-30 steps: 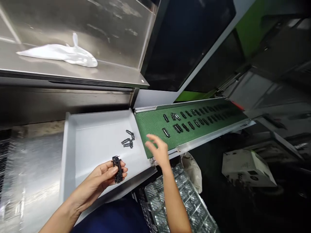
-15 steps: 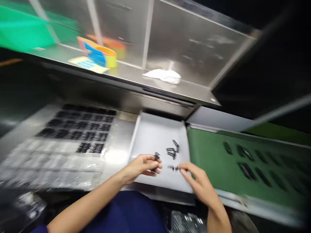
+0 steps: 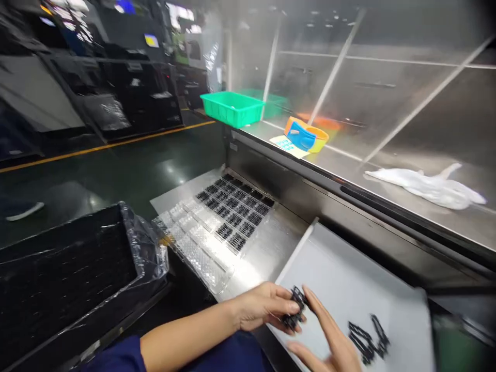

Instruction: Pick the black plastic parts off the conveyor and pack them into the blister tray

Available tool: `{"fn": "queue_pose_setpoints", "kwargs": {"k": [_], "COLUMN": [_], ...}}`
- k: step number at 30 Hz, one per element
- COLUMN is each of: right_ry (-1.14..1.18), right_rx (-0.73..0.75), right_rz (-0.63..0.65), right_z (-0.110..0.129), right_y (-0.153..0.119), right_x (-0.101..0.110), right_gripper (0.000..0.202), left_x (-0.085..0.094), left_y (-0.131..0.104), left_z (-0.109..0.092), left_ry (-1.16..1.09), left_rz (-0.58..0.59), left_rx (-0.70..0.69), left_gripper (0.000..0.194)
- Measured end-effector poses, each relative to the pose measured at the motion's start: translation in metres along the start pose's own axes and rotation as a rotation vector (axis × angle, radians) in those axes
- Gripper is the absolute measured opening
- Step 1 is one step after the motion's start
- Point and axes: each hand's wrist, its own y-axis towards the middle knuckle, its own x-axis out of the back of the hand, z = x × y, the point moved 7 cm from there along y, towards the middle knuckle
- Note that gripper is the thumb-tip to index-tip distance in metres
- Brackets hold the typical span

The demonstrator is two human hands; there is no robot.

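Observation:
My left hand is closed around a small bunch of black parts, above the near left edge of the white tray. Close on its right, my right hand has thumb and fingers spread apart, its fingertips beside the bunch; nothing is visibly held in it. More black parts lie in the tray, to the right of my right hand. On the metal table to the left, a clear blister tray has black parts in several of its compartments; its near-left compartments look unfilled.
Above the table, a metal shelf carries a green bin, an orange, blue and yellow holder and a white cloth or glove. A large black-lined bin stands at lower left. Someone's shoe shows at the left edge.
The view has swung left, bringing the green bin and floor into view. My right hand has come up to my left and opened; the small parts at its fingertips no longer show there.

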Motion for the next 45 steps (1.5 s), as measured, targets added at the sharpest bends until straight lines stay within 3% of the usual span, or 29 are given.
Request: {"fn": "queue_pose_setpoints", "kwargs": {"k": [4,10,19,27,30,32,35,38,40,42,45], "right_ry": [0.071,0.170,0.281,0.345,0.424,0.354,0.061,-0.144,-0.218,-0.244,-0.207], "right_rx": [-0.015,-0.010,-0.144,-0.236,-0.298,-0.512,-0.931,-1.176,-1.262,-1.273,-1.170], "right_rz": [0.030,0.154,-0.042,-0.005,0.093,0.140,0.017,-0.089,-0.092,-0.080,-0.063], "right_z": [0.026,0.040,0.022,0.003,-0.026,-0.072,-0.158,-0.219,-0.241,-0.249,-0.233], "right_y": [0.023,0.032,0.014,-0.001,-0.005,-0.010,-0.023,-0.030,-0.032,-0.029,-0.018], "right_x": [-0.004,0.006,0.028,0.038,0.032,0.030,0.045,0.054,0.052,0.048,0.041], "right_gripper": [0.076,0.102,0.106,0.107,0.101,0.079,0.037,0.036,0.036,0.033,0.038], "left_x": [0.009,0.003,-0.023,-0.037,-0.032,-0.029,-0.027,-0.024,-0.021,-0.018,-0.014], "left_y": [-0.023,-0.020,0.002,0.032,0.045,0.052,0.057,0.057,0.057,0.057,0.056], "left_z": [-0.020,-0.032,-0.032,-0.004,0.007,0.014,0.019,0.016,0.011,0.005,-0.004], "left_ry": [-0.029,0.107,0.195,0.206,0.171,0.158,0.136,0.133,0.141,0.135,0.098], "left_rz": [-0.009,0.043,0.084,0.278,0.214,0.157,0.111,0.060,0.025,0.001,-0.015], "left_rx": [-0.053,-0.006,0.067,0.313,0.346,0.358,0.373,0.378,0.368,0.348,0.309], "left_gripper": [0.039,0.036,0.038,0.040,0.032,0.030,0.032,0.036,0.037,0.036,0.031]}}
